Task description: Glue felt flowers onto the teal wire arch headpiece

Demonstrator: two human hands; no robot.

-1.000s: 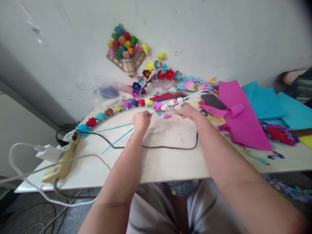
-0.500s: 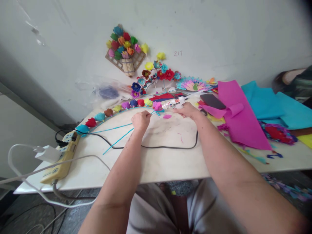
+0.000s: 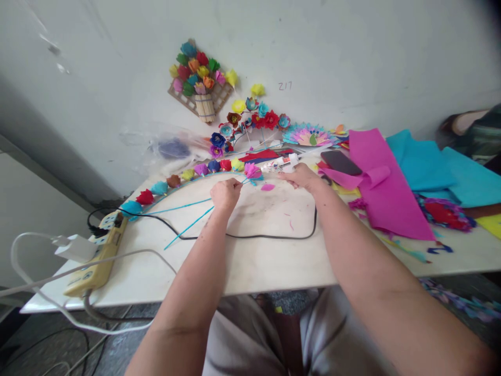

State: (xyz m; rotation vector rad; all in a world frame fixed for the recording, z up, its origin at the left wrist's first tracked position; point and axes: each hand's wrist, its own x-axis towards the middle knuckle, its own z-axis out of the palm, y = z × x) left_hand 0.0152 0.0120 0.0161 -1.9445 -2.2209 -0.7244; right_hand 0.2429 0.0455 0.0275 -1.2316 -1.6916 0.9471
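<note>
My left hand [image 3: 226,194] is closed around a thin blue stem [image 3: 189,227] that slants across the table. At the stem's upper end is a pink paper flower [image 3: 252,170]. My right hand [image 3: 299,176] grips a white glue gun [image 3: 278,164], its nozzle pointing left at the flower, close to or touching it; I cannot tell which. Just below the flower lies a loose pink petal [image 3: 268,187]. A curved row of paper flowers [image 3: 201,169] in several colours runs left along a blue-wrapped strand.
A yellow power strip [image 3: 95,261] with plugs and a white charger stands on the left. A black cord [image 3: 270,237] loops over the table [image 3: 262,266]. A phone [image 3: 340,163], magenta paper [image 3: 391,188] and blue sheets [image 3: 418,162] lie right. A flower basket [image 3: 204,107] hangs on the wall.
Almost nothing differs. The whole view has shifted very slightly, while both hands keep their holds and the glue gun stays beside the pink flower.
</note>
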